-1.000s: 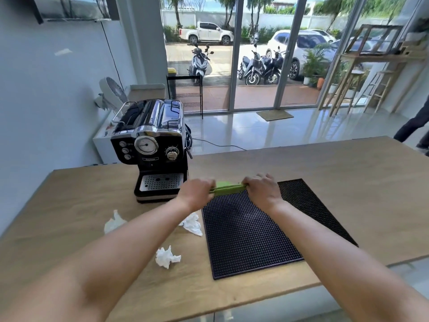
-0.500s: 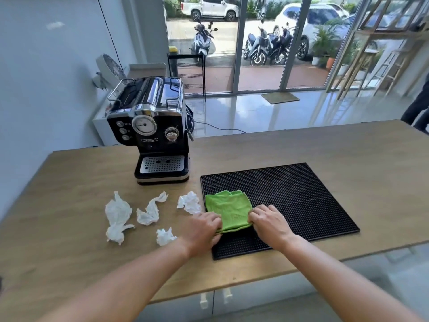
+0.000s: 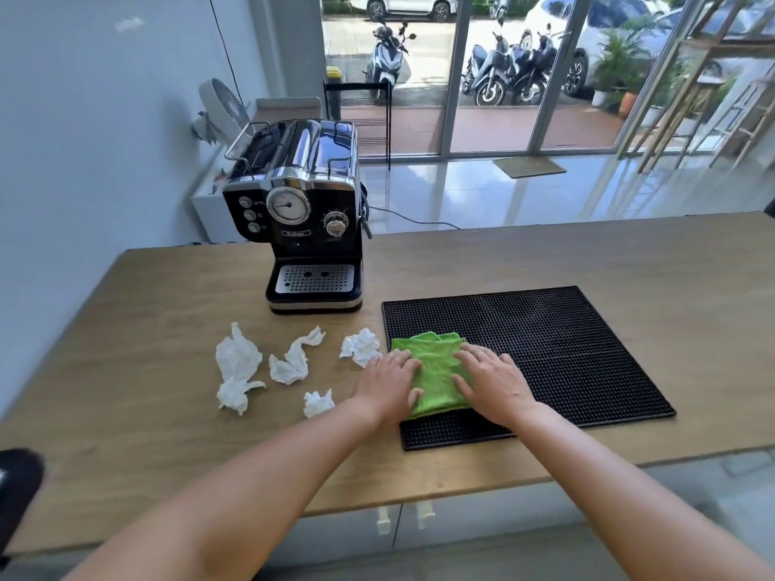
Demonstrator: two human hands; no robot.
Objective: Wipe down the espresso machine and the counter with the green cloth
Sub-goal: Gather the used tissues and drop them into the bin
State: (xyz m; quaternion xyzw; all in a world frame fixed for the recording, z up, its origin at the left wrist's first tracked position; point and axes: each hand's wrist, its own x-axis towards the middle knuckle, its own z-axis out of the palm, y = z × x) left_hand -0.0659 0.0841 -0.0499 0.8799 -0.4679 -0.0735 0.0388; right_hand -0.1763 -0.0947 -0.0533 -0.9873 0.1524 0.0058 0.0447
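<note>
green cloth (image 3: pixel 436 373) | left hand (image 3: pixel 388 383), right hand (image 3: pixel 495 381) | fingers (image 3: pixel 402 362) straight, pressing it

The cloth (image 3: pixel 436 373) is plain bright green. The mat (image 3: pixel 566 350) is black, covered in a fine, even grid of raised dots. The desk (image 3: pixel 587 253) is light brown with a faint wood grain. The machine (image 3: pixel 310 241) is glossy black with chrome trim. Its gauge (image 3: pixel 288 205) has a pale face in a silver ring, and its 3 buttons (image 3: pixel 250 214) and knob (image 3: pixel 336 223) are silver-grey. Its drip tray (image 3: pixel 315 278) is silver, pierced with rows of small holes. The tissues (image 3: pixel 238 362) are white. The wall (image 3: pixel 105 140) is pale grey-blue, the fan (image 3: pixel 220 104) white, the floor (image 3: pixel 545 195) glossy off-white and the doormat (image 3: pixel 528 166) tan.
</note>
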